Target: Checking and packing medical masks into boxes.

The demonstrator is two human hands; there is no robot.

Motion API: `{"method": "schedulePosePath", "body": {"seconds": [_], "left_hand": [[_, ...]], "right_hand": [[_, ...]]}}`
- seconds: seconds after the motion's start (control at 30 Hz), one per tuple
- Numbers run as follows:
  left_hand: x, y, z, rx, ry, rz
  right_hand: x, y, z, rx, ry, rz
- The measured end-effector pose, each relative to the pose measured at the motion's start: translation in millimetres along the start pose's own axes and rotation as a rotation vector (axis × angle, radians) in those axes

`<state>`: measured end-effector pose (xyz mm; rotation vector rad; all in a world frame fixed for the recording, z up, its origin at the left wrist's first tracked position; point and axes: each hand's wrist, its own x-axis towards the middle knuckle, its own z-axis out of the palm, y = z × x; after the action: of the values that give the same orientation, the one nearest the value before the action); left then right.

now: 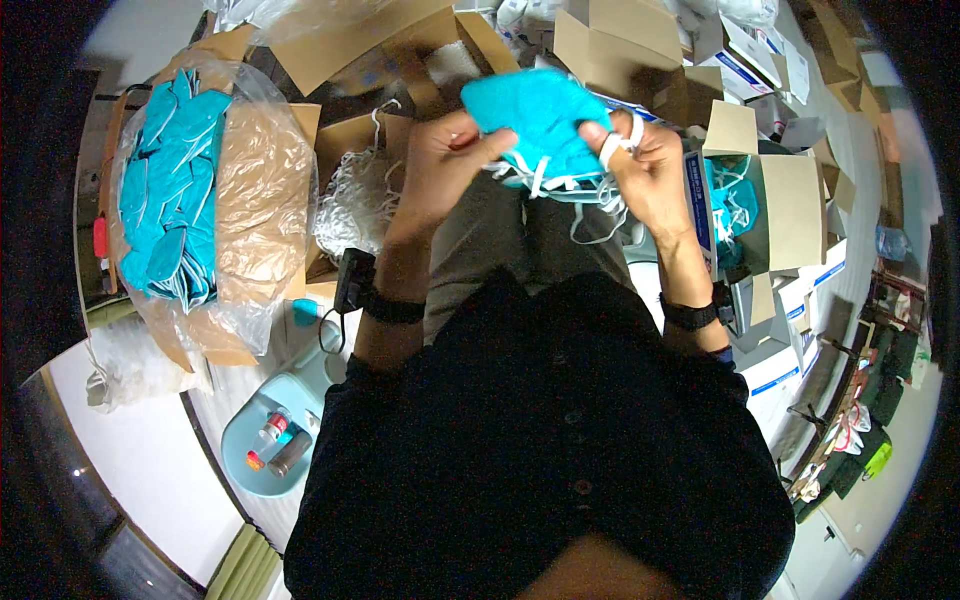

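A teal face mask [535, 105] with white straps is held up in front of me, between my two hands. My left hand [445, 165] pinches its left edge, thumb lying on the teal face. On the other side my right hand [648, 175] grips the right edge, and a white strap loops around its fingers. White straps [540, 178] hang from the mask's lower side over my lap. More mask edges seem to show just beneath it, but I cannot tell how many. Left of my left hand, a carton holds a tangled heap of white straps [350, 200].
Far left, a plastic-lined carton [265, 190] holds a pile of teal masks [175, 190]. At right, an open box [795, 210] contains strapped masks [733, 205]. More cartons [625, 40] crowd the back. A pale blue stool [240, 470] at lower left carries bottles [270, 430].
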<state>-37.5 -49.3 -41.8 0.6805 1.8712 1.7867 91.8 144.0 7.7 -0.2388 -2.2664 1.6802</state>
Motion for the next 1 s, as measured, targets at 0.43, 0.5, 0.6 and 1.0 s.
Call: {"method": "schedulePosePath", "body": {"seconds": [0.43,0.5,0.6,1.0], "left_hand": [[-2.5,22.5,5.8,0.237,0.050,0.062],[2.3,15.2,12.6,0.179,0.056,0.084],[6.2,4.4,14.5,0.046,-0.020,0.146],[-6.7,-17.9,39.0,-0.087,-0.311,-0.042]], "right_hand": [[2.8,-3.1,-9.2,0.085,0.214,0.102],[3.7,-5.1,-6.2,0.075,0.202,0.053],[4.6,-3.6,-9.3,0.114,0.186,0.128],[11.7,17.7,-10.2,0.241,0.246,0.236]]}}
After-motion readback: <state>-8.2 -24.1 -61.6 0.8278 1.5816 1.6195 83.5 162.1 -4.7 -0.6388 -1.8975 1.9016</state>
